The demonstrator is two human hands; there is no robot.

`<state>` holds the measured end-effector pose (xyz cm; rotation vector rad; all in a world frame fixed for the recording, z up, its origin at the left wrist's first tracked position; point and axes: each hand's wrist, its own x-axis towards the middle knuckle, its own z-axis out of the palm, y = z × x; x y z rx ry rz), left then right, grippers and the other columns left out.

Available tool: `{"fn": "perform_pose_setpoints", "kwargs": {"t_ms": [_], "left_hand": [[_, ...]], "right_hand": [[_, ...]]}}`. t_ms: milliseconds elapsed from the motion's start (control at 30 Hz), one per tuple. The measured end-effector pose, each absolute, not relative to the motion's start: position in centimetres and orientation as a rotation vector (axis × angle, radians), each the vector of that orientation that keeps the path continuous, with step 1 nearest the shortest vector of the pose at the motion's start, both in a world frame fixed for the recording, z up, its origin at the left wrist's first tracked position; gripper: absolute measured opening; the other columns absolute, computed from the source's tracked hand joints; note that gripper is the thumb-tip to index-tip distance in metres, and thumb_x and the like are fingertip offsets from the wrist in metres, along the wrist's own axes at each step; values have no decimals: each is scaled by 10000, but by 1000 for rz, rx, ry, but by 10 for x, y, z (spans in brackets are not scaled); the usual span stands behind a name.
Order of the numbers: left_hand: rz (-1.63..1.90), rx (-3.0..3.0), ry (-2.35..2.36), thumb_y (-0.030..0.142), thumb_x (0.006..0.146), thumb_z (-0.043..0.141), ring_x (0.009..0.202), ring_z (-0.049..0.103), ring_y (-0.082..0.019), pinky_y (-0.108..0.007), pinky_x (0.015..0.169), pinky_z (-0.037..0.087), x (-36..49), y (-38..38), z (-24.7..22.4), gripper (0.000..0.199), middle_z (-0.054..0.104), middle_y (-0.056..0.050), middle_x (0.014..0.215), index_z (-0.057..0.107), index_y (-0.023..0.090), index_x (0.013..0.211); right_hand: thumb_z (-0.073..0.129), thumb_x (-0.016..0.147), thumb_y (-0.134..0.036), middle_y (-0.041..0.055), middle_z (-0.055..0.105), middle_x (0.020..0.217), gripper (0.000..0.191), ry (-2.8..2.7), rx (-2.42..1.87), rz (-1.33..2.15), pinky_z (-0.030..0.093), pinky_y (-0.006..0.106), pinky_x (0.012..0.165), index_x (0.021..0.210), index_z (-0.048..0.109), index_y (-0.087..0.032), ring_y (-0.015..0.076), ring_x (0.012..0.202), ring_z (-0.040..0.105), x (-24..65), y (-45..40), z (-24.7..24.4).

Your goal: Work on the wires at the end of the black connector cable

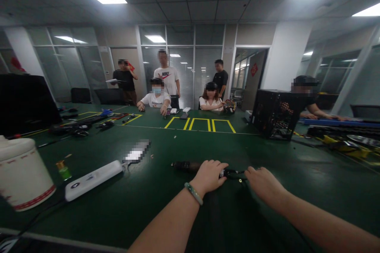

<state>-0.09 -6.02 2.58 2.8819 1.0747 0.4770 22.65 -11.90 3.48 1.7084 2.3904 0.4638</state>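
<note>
My left hand point(210, 174), with a pale green bangle on the wrist, is closed over a dark, rod-shaped thing point(186, 165) lying on the green tabletop. Its narrow tip points left, and its exact kind is not clear. Black cord point(235, 172) in a loop comes out on the right side of my left hand. The fingertips of my right hand point(263, 184) pinch the right end of that loop. A small pale yellow bit point(240, 180) shows on the cord. My palms hide the rest.
At left on the green table point(142, 213) are a white power strip point(93, 180), a phone point(137, 152), a small green bottle point(63, 170) and a white canister point(25, 174). A black computer case point(271, 114) stands far right. Several people are beyond the yellow tape marks point(202, 119).
</note>
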Motion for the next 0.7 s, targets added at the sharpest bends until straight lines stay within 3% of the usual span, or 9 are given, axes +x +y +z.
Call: {"fn": "perform_pose_setpoints", "kwargs": {"t_ms": [67,267,400,567,700], "left_hand": [[475,2880,1082,445,918,505,1104,523,-243,-385,934,399,-1,-61,26,490,573,-52,1222,421,285,1372],[516,2878,1091,470,896,541,1078,534,-246,-386,902,410,0,-60,25,476,587,-46,1193,461,287,1328],[527,2894,1121,535,888,533,1071,532,-254,-395,903,401,4,-61,25,457,602,-54,1148,514,271,1261],[578,2941,1081,344,931,488,1027,543,-226,-367,879,404,14,-64,24,231,606,-53,1103,582,233,1111],[577,2934,1142,311,920,499,1016,544,-222,-360,861,412,20,-65,21,183,604,-50,1083,580,217,1055]], "right_hand": [[521,874,-142,124,656,940,137,2417,1803,376,435,337,709,956,630,-138,247,805,639,224,-114,40],[474,933,-369,64,671,824,293,2497,2074,129,404,325,725,791,652,-184,240,823,616,222,-101,54],[538,894,-360,44,668,856,226,2604,1954,-239,395,280,681,836,685,-199,209,809,611,221,-91,52],[576,852,-309,35,651,884,156,2692,1868,-342,392,271,700,836,686,-200,193,802,596,222,-84,52],[557,851,-299,18,640,809,141,2697,1944,-600,378,259,655,831,635,-184,171,746,568,221,-75,41]]}}
